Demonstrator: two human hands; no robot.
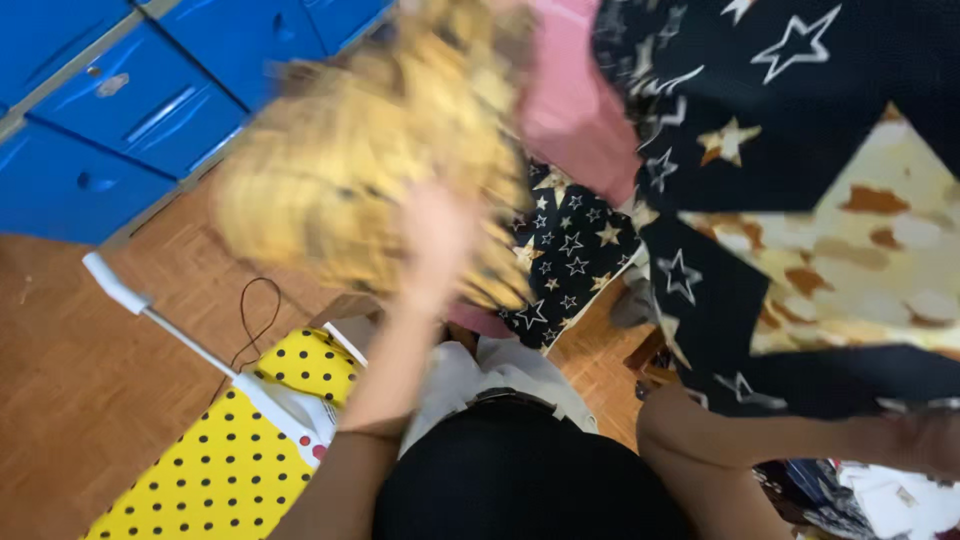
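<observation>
Two hands showed: left hand point(437, 243), blurred, gripped a yellow patterned cloth point(370, 170) raised at centre left; right hand point(925, 440) at near right edge, grip unclear, beside black star-print fabric point(760, 130). Pink cloth point(570, 100) far centre; yellow polka-dot board point(210, 460) near left; blue drawers point(120, 100) far left.

Bare forearms with no sleeves, thin dark band round left wrist point(368, 432), black top at bottom centre point(520, 480), light grey-white garment at waist point(500, 370)

Single head-worn view, steeply downward, close over the lap.
</observation>
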